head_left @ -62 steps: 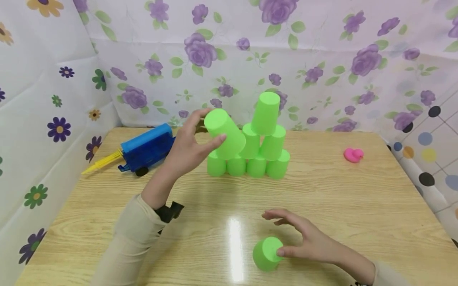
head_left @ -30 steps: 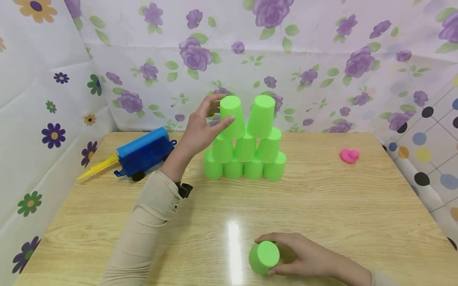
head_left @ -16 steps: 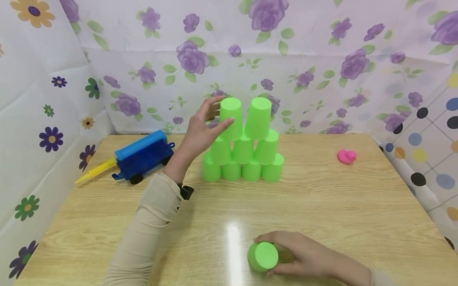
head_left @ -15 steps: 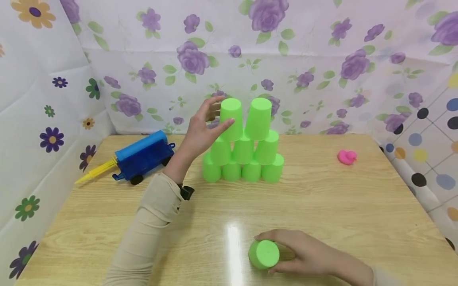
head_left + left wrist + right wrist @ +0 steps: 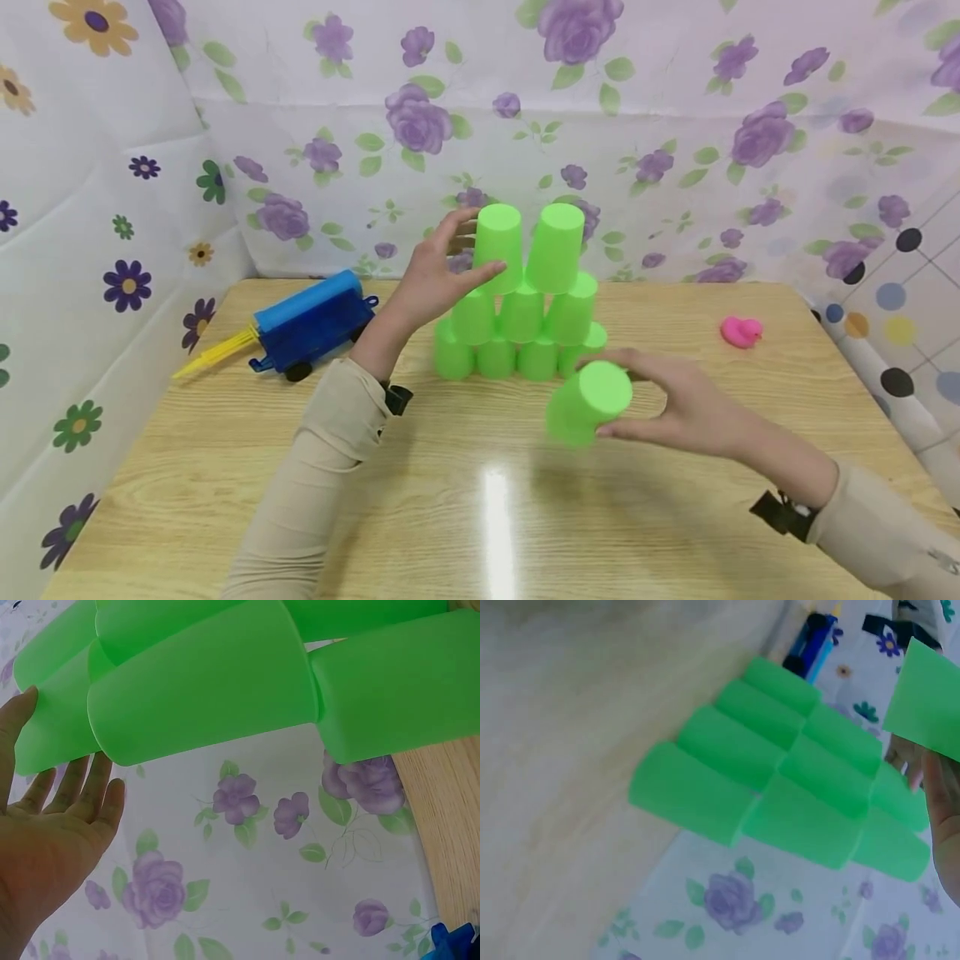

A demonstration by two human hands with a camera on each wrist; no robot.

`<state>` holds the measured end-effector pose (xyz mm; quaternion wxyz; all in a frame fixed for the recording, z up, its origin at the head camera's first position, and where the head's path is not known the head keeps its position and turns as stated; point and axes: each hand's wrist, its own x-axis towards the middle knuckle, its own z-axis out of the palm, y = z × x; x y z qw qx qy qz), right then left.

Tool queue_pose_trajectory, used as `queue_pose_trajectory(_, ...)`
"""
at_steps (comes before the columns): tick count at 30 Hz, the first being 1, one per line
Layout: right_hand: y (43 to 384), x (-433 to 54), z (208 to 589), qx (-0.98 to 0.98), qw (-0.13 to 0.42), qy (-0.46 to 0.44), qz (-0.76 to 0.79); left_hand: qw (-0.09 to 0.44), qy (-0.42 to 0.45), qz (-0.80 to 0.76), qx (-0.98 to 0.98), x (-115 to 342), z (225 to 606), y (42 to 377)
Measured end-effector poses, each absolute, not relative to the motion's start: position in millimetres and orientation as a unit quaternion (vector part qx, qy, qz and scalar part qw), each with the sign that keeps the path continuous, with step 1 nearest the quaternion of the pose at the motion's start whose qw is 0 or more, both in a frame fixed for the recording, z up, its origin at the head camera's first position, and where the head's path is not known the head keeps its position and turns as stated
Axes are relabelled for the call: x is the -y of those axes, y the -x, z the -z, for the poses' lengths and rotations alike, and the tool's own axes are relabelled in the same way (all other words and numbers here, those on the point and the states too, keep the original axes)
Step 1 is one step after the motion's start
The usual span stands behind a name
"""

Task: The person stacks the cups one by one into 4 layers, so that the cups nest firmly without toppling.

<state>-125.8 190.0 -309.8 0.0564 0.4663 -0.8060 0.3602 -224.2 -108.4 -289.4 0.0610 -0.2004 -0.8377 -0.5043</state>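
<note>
Green plastic cups stand upside down in a stacked wall: a bottom row of several, three above, and two on top. My left hand [image 5: 435, 279] holds the top left cup [image 5: 498, 246], thumb in front and fingers behind; in the left wrist view the fingertips touch this cup [image 5: 56, 720] on the cup below. The other top cup [image 5: 557, 250] stands beside it, a narrow gap between. My right hand [image 5: 693, 408] grips a loose green cup [image 5: 588, 404], tilted and lifted above the table in front of the stack's right end. In the right wrist view this cup [image 5: 930, 697] is partly cut off.
A blue toy cart [image 5: 315, 325] with a yellow pointed part [image 5: 217, 352] lies left of the stack. A pink toy duck [image 5: 741, 332] sits at the right on the wooden table [image 5: 420, 500]. Flowered cloth [image 5: 330, 150] hangs behind.
Earlier, my left hand brought a cup onto the stack's top left, where it stays. My right hand took hold of the cup near the front edge and has lifted it forward towards the stack.
</note>
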Motion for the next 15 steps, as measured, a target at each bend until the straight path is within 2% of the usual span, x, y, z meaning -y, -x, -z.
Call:
queue_pose_trajectory(11, 166.4, -178.9, 252.2, 0.821, 0.188, -0.400, -0.361, 0.053, 0.213, 0.494, 0.841, 109.4, 286.3, 227.0)
queue_pose_trajectory(15, 183.5, -165.3, 233.6, 0.812, 0.190, -0.358, -0.419, 0.055, 0.215, 0.495, 0.840, 110.0, 286.9, 227.1)
